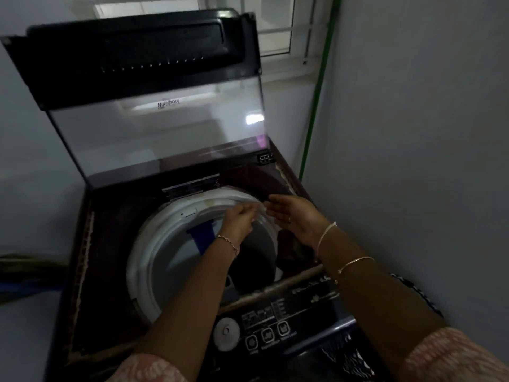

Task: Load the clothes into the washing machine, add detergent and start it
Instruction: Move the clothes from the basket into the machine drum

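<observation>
Nearest, control panel (275,323) w/ 3 buttons is being shown. Beyond, over washing machine (91,244) drum's (154,260) far rim, right hand (294,216) is being held slack-fingered, nothing in it. Left hand (239,219) is being held curled and blurred, so grip can't be told. Dark cloth (294,252) is being seen at drum's right edge. Lid (154,128) is being seen upright behind.

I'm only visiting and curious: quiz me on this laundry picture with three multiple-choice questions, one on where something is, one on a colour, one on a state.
1. Where is the round knob?
A. on the front panel
B. on the floor
C. on a shelf

2. What colour is the thin pipe on the right?
A. red
B. green
C. yellow

3. The lid is:
A. shut
B. taken off
C. raised open

Answers:
1 A, the knob sits at the panel's left end, nearest the camera.
2 B, the pipe is plainly green against the pale wall.
3 C, the lid stands up behind the drum.
</observation>
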A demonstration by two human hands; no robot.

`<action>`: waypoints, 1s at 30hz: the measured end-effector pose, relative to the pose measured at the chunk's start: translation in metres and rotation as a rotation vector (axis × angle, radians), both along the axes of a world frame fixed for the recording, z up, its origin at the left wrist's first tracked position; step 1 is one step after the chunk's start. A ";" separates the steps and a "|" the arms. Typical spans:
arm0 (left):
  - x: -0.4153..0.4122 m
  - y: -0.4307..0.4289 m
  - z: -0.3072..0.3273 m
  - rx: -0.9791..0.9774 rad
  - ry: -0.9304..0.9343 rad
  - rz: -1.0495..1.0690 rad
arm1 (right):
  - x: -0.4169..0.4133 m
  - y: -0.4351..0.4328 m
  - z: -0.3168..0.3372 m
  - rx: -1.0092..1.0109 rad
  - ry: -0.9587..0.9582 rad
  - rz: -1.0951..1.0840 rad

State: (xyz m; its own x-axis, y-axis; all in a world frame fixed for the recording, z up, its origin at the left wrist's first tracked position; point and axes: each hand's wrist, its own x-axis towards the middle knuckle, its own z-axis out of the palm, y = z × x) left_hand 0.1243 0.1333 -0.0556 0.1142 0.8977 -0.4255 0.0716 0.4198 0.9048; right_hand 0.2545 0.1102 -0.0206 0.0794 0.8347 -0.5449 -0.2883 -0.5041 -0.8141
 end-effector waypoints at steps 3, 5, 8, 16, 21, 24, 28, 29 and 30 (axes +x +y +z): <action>0.027 -0.018 0.020 0.066 -0.025 0.005 | 0.030 -0.020 0.013 0.075 0.034 -0.034; 0.049 -0.035 0.032 0.101 -0.044 0.004 | 0.054 -0.037 0.020 0.126 0.051 -0.077; 0.090 -0.066 0.046 0.114 -0.087 -0.010 | 0.100 -0.071 0.029 0.156 0.044 -0.112; 0.218 -0.145 0.033 0.055 -0.125 -0.116 | 0.227 -0.163 0.010 0.090 -0.072 -0.146; 0.273 -0.177 -0.007 -0.047 -0.102 -0.176 | 0.282 -0.199 -0.033 -0.029 -0.097 -0.174; 0.295 -0.185 -0.039 -0.091 -0.066 -0.198 | 0.305 -0.214 -0.069 -0.103 -0.101 -0.235; 0.314 -0.187 -0.101 -0.214 -0.005 -0.207 | 0.329 -0.231 -0.132 -0.197 -0.097 -0.286; 0.318 -0.188 -0.120 -0.255 0.012 -0.215 | 0.334 -0.235 -0.151 -0.225 -0.110 -0.281; 0.320 -0.189 -0.140 -0.293 0.029 -0.219 | 0.338 -0.239 -0.170 -0.255 -0.122 -0.275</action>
State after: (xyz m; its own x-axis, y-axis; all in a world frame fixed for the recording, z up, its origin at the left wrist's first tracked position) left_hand 0.4447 -0.0552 -0.1953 0.2744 0.6932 -0.6665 0.2118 0.6325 0.7450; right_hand 0.5921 -0.1290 -0.1911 0.3583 0.6124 -0.7046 -0.3494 -0.6120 -0.7095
